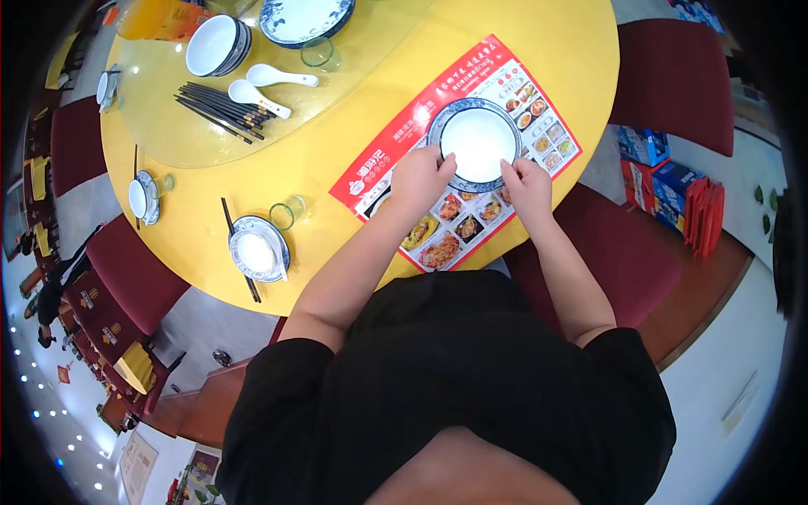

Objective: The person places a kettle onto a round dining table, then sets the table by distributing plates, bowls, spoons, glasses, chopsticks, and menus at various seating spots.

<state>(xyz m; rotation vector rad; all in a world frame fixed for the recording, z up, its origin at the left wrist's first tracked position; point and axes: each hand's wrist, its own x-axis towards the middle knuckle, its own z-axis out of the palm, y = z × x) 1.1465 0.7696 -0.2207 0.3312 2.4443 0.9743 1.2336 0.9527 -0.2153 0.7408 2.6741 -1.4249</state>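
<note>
A white bowl (480,141) rests on or just above a blue-patterned plate (437,128), which lies on a red printed placemat (497,57). My left hand (419,181) is closed at the bowl's near left rim, thumb against the edge. On the near right rim my right hand (528,187) pinches with thumb and curled fingers. Whether the bowl touches the plate beneath I cannot tell. The fingers under the rim are hidden.
On the glass turntable (337,109) are stacked bowls (212,45), plates (305,18), white spoons (282,77), black chopsticks (220,109), a glass (319,54) and an orange drink bottle (160,18). A place setting (257,251) sits left. Maroon chairs (673,84) surround the yellow table (581,50).
</note>
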